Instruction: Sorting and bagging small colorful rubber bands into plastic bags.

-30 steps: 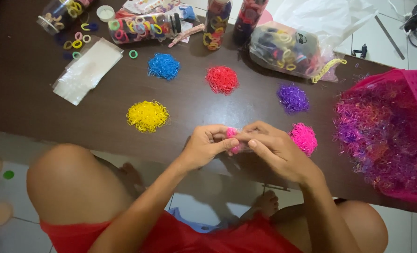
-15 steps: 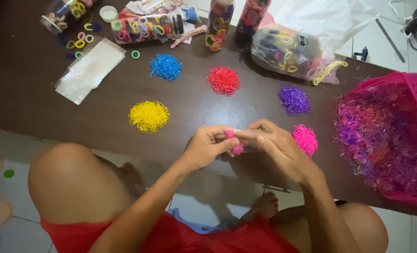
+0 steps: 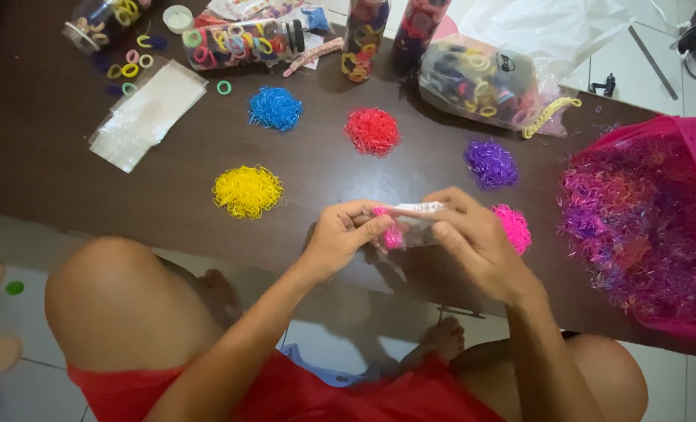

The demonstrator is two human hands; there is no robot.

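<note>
A: Pink elastic bands [image 3: 389, 234], small clear plastic bag [image 3: 415, 221] — status?

B: Bag over the dark wooden table [image 3: 301, 184] edge. My left hand [image 3: 342, 238] pinches the bands at its mouth, my right hand [image 3: 473, 242] grips the bag. Pink pile [image 3: 512, 228] left beside it; I judge it barely started.

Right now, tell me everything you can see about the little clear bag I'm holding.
The small clear bag looks like thin, glossy plastic, crumpled and lying roughly level above the near edge of the dark table. Pink elastic bands bunch at its left end. The left hand pinches that end; the right hand grips the other from above. How much it holds is hidden by fingers.
</note>
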